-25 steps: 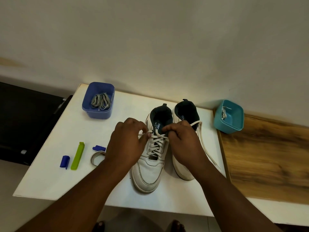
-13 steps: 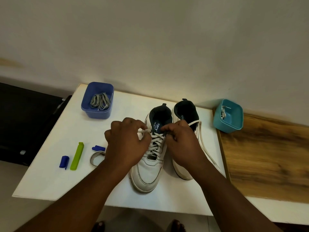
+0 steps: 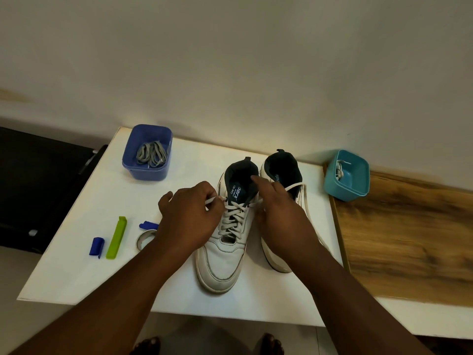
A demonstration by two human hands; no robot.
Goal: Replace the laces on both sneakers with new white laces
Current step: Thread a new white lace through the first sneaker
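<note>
Two white sneakers stand side by side on the white table, toes toward me. The left sneaker carries a white lace crossed through its eyelets. My left hand pinches the lace's tip at the top left eyelet. My right hand rests on the collar of that shoe, index finger stretched toward the opening; its grip on the lace is hidden. The right sneaker lies mostly behind my right hand, with a loose white lace trailing along its right side.
A dark blue tub with grey laces stands at the back left. A teal tub with a white lace sits at the right, by a wooden board. A green clip, two small blue pieces and a tape ring lie left.
My left hand drew the lace tip out to the left of the top eyelet. My right hand's index finger lifted toward the shoe's opening.
</note>
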